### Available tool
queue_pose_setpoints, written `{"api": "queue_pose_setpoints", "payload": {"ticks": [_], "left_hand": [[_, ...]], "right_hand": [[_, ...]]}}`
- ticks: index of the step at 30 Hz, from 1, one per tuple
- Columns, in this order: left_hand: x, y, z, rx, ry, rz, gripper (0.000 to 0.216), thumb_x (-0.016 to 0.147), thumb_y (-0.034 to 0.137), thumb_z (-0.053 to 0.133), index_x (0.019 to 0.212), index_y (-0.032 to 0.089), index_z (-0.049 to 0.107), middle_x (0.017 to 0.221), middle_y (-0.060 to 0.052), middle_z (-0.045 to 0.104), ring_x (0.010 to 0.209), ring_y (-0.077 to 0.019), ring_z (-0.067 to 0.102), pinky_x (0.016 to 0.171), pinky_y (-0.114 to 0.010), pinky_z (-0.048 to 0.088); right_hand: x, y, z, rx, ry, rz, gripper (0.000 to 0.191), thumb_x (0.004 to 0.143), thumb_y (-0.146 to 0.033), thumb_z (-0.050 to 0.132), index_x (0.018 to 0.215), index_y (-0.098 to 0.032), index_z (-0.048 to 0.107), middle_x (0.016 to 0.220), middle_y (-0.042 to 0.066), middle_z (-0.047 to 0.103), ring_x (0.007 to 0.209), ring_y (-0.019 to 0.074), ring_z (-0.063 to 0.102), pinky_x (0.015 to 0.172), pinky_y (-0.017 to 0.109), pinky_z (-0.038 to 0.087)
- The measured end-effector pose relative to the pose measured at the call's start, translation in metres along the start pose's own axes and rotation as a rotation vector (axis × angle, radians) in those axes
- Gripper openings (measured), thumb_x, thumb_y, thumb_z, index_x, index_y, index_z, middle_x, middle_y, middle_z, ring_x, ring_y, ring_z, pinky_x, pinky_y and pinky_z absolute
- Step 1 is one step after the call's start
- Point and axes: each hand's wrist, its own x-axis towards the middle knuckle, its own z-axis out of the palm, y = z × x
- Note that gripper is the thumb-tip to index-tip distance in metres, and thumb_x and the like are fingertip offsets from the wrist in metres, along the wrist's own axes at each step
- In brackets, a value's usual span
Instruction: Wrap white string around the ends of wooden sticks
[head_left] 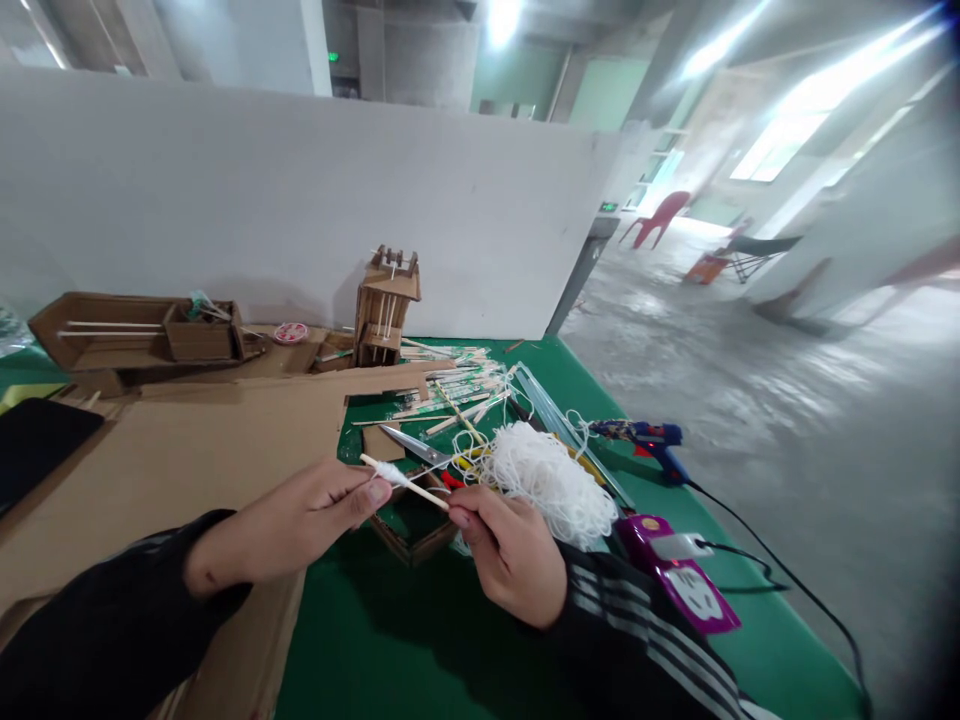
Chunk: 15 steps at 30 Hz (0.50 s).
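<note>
While the right hand [510,550] clamps one end of a thin wooden stick [426,494], the left hand [319,510] pinches close to the other end, where white string [389,472] is wound in a lump. The stick is held up above the worktop [375,650], tilted from ten to four o'clock.

At three o'clock from it lies a loose heap of string [547,485], and a slack strand trails from the winding towards two o'clock. This strand could catch on the scissors [416,447], just beyond at twelve o'clock, or knot in the heap if pulled hard. If the left fingers loosen, the turns may slide or unwind.

A small cardboard frame [409,550] sits below at six o'clock, so dipping the hands there risks a knock. Sticks [465,385] crowd one o'clock; a glue gun [656,440] rests between two and three, near the worktop's right edge, with a power strip [686,580] at four.

A cardboard sheet [225,440] spreads at nine to ten. Bare green surface at six leaves the most room for moving.
</note>
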Motion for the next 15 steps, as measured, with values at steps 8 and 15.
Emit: {"api": "queue_pose_setpoints", "payload": {"ticks": [8,15], "left_hand": [[0.0002,0.0,0.0008,-0.008,-0.013,-0.001,0.043,0.1,0.045,0.027,0.066,0.02,0.035,0.063,0.004,0.036,0.057,-0.0118,0.035,0.053,-0.025,0.03],[0.0004,0.0019,0.0005,0.0,-0.004,-0.001,0.044,0.1,0.046,0.027,0.064,0.02,0.035,0.062,0.004,0.036,0.055,-0.0112,0.034,0.052,-0.025,0.029]], "right_hand": [[-0.0004,0.0024,0.002,0.018,0.012,0.013,0.007,0.095,-0.021,0.048,0.091,-0.021,0.053,0.066,-0.002,0.062,0.05,0.0111,0.054,0.05,0.023,0.038],[-0.0008,0.0006,0.0015,0.014,-0.009,0.047,0.007,0.092,-0.026,0.053,0.097,-0.021,0.052,0.073,0.001,0.065,0.058,0.013,0.059,0.052,0.024,0.04]]}}
